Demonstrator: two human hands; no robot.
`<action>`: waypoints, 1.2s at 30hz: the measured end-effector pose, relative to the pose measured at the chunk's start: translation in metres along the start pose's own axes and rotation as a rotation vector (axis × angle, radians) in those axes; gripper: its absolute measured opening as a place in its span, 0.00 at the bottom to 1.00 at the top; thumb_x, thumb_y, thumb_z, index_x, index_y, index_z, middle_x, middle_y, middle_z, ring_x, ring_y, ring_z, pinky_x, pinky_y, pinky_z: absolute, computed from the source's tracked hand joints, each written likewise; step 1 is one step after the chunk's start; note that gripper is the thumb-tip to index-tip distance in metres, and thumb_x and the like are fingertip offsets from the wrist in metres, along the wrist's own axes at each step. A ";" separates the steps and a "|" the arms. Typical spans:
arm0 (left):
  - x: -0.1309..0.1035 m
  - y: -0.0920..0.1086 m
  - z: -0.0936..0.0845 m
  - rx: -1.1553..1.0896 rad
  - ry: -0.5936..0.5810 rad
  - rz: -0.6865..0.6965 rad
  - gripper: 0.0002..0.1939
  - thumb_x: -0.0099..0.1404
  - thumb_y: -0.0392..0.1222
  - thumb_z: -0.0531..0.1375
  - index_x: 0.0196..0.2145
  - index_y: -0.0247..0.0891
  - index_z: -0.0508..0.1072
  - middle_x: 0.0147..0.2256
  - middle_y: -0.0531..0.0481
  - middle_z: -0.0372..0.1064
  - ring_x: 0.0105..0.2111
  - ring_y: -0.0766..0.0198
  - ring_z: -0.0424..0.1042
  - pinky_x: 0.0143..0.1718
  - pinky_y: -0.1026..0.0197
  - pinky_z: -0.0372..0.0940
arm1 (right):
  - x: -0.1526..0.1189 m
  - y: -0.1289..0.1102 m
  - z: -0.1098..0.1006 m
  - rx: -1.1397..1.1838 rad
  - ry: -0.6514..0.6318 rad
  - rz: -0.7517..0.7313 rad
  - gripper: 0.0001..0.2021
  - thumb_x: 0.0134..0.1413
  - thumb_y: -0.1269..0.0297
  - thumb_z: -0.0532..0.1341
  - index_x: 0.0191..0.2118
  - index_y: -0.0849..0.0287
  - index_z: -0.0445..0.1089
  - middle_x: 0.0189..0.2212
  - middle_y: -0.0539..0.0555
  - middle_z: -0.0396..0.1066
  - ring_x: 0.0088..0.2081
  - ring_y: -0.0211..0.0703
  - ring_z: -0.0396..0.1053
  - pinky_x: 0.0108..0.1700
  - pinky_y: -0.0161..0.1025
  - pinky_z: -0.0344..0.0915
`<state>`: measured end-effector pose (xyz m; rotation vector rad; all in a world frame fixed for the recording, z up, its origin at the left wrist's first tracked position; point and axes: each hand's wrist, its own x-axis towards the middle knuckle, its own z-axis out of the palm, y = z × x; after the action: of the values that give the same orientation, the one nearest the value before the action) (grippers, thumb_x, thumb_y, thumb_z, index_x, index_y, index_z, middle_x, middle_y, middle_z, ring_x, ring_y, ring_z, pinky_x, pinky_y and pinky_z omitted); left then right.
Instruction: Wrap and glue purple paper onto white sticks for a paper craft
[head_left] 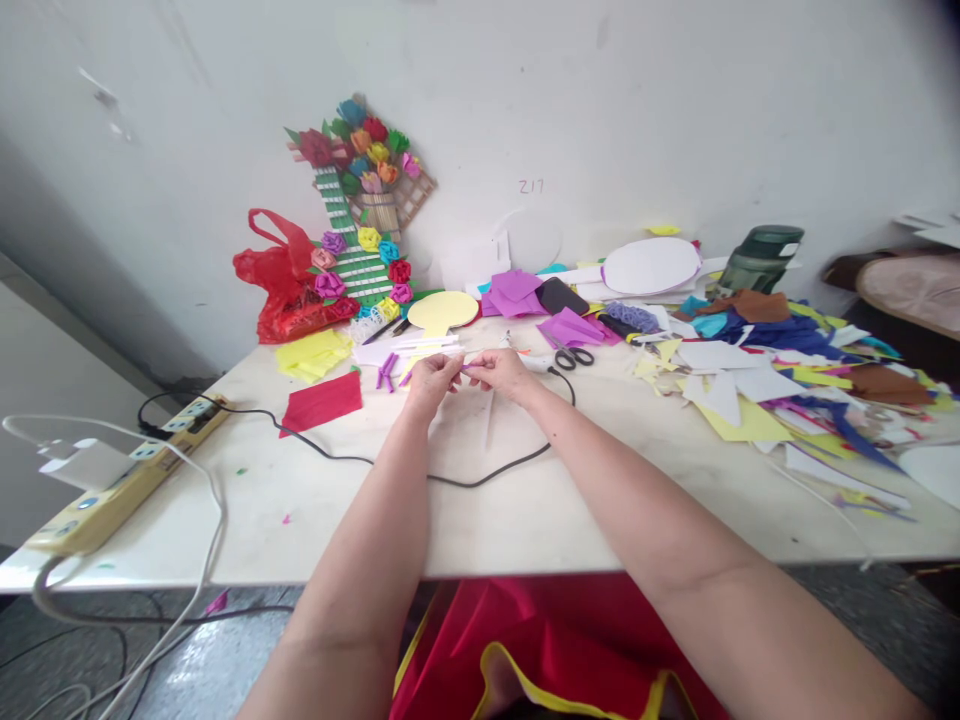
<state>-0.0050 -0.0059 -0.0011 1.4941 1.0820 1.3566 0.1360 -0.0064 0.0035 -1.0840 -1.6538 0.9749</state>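
My left hand [435, 380] and my right hand [499, 372] meet near the middle of the table, fingers pinched. Between their fingertips is a small strip of purple paper [469, 367], mostly hidden by the fingers. Several rolled purple paper pieces [387, 373] lie just left of my left hand. Beside my right hand rests a white tool [537, 363] with a black cord, partly hidden; it looks like a glue gun. Black-handled scissors [574, 357] lie further right. Behind my hands is a pale yellow paper oval [442, 313].
A yellow power strip [135, 470] sits at the left edge, and the black cord [480, 484] loops across the front. Red paper [322, 402] lies on the left. Paper scraps [750, 375] and a dark green bottle [763, 260] occupy the right. Paper-flower decorations [364, 240] lean against the wall.
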 end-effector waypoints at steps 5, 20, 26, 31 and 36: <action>-0.001 0.004 0.001 0.005 -0.007 -0.006 0.19 0.51 0.51 0.61 0.16 0.34 0.62 0.14 0.54 0.60 0.15 0.73 0.58 0.17 0.68 0.58 | -0.001 -0.004 -0.001 0.054 0.011 0.035 0.08 0.42 0.66 0.63 0.20 0.64 0.68 0.14 0.48 0.65 0.15 0.28 0.58 0.18 0.28 0.57; 0.003 -0.001 -0.004 -0.118 0.040 0.007 0.17 0.47 0.49 0.64 0.18 0.34 0.63 0.14 0.56 0.59 0.15 0.74 0.58 0.19 0.67 0.61 | -0.005 -0.007 -0.007 0.157 -0.135 0.041 0.17 0.46 0.53 0.61 0.28 0.66 0.72 0.24 0.56 0.73 0.20 0.32 0.65 0.23 0.30 0.64; 0.002 0.001 -0.004 -0.127 0.047 0.005 0.17 0.47 0.49 0.64 0.17 0.34 0.63 0.14 0.56 0.59 0.15 0.74 0.57 0.19 0.68 0.60 | -0.002 0.000 -0.010 0.151 -0.112 0.033 0.15 0.45 0.56 0.62 0.22 0.66 0.69 0.20 0.55 0.71 0.17 0.30 0.61 0.19 0.29 0.60; 0.006 -0.001 -0.008 -0.247 0.210 0.025 0.15 0.48 0.49 0.63 0.20 0.35 0.64 0.15 0.57 0.58 0.15 0.76 0.54 0.19 0.69 0.58 | 0.002 0.004 -0.008 0.208 0.031 0.069 0.11 0.45 0.62 0.63 0.20 0.64 0.66 0.16 0.51 0.69 0.13 0.28 0.57 0.16 0.29 0.56; 0.009 -0.002 -0.013 -0.242 0.407 0.000 0.15 0.50 0.49 0.61 0.20 0.36 0.62 0.14 0.59 0.56 0.13 0.76 0.52 0.15 0.69 0.49 | 0.002 0.002 -0.008 0.347 0.172 0.120 0.10 0.46 0.64 0.61 0.21 0.64 0.66 0.18 0.52 0.69 0.15 0.28 0.58 0.17 0.28 0.59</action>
<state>-0.0173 0.0039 0.0007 1.0679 1.1127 1.7724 0.1440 -0.0025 0.0049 -1.0064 -1.2374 1.1620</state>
